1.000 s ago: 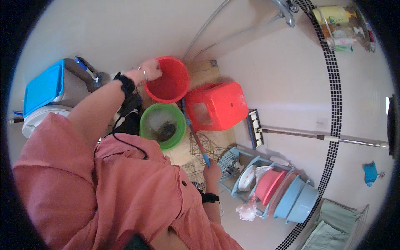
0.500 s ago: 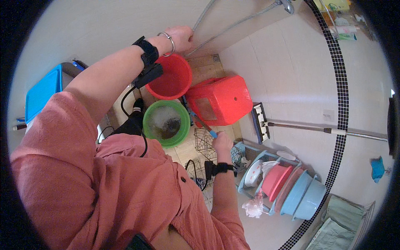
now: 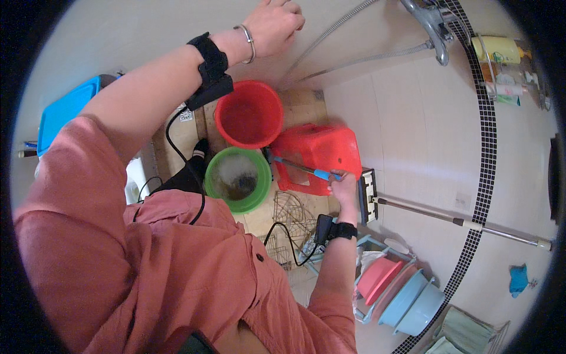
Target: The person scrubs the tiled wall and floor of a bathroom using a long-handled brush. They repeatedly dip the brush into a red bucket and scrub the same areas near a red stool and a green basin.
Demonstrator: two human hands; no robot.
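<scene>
My left hand [image 3: 275, 28] is raised by the wall at the top, fingers loosely bent and slightly apart, with nothing visible in it. A silver bangle is on that wrist. My right hand [image 3: 344, 186] grips a stick by its blue handle [image 3: 325, 174]. The stick's thin shaft slants left, to a dark head [image 3: 268, 155] by the rim of a green basin [image 3: 267, 187]. Inside the basin are foamy water and something dark. Behind it stands a red bucket [image 3: 249, 115]. A large red plastic container [image 3: 321, 150] lies beyond the stick.
A shower tap [image 3: 433, 26] with a metal hose is on the wall at upper right. A pole with a flat mop head [image 3: 368, 195] leans there. Wire racks [image 3: 292, 215] lie near my right arm. Blue basins [image 3: 407, 298] are stacked at lower right. A blue-lidded box [image 3: 68, 115] stands left.
My left hand has moved up and right along the wall, its fingers loosening. My right hand has moved up and right with the stick. The view has shifted, showing more of the tap.
</scene>
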